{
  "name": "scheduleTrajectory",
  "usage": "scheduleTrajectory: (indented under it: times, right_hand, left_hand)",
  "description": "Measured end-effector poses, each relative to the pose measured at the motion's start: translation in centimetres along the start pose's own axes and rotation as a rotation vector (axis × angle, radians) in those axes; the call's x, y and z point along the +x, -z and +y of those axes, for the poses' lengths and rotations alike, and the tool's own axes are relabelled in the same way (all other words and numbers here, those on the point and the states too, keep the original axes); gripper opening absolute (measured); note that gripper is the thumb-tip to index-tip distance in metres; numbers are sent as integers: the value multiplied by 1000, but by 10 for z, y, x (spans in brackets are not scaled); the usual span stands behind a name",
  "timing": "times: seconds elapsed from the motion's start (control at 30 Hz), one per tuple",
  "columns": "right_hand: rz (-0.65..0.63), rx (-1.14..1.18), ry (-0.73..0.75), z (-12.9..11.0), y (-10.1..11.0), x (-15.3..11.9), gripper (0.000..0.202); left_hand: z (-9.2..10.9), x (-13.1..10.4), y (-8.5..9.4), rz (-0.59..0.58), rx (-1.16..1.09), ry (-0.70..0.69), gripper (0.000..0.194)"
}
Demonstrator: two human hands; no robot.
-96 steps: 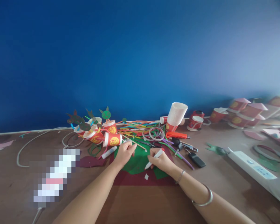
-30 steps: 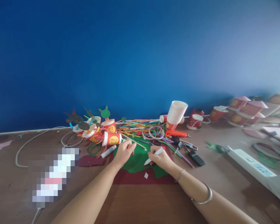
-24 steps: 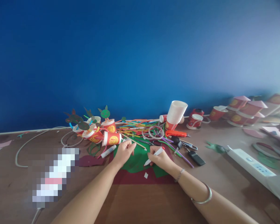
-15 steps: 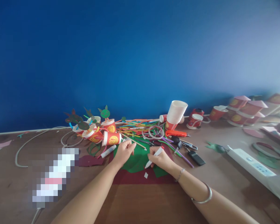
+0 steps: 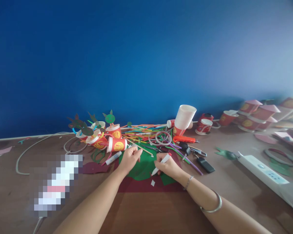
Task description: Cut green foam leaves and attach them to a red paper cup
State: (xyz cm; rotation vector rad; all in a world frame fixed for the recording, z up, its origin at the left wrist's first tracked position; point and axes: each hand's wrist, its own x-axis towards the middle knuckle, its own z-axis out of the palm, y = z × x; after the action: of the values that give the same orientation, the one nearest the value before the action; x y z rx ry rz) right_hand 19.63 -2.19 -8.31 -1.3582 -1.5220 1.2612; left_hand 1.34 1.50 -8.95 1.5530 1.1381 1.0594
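Right hand: your right hand grips a white marker, tip on the green felt.
Left hand: your left hand, loosely curled, presses the felt.

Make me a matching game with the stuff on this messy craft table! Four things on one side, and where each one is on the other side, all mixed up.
Things:
1. White pen
2. Green sheet
3. Stack of white cups
4. Power strip

Places:
A. Far right on the table
B. Tilted, at the back near the blue wall
C. In the right hand
D. Under the left hand, on the dark red sheet

Pairs: 1-C, 2-D, 3-B, 4-A
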Motion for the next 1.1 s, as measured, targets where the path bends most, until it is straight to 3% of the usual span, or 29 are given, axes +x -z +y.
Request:
scheduleTrajectory:
  times: [0.23,0.47,1.1]
  right_hand:
    - [46,-6,35,2,0,2,22]
    - [-14,10,-4,-3,0,-1,23]
    - [22,4,-1,0,1,0,22]
  left_hand:
    - [-1,0,0,1,7,-5,37]
    - [-3,0,0,3,21,-9,37]
    - [-2,-1,0,4,29,-6,37]
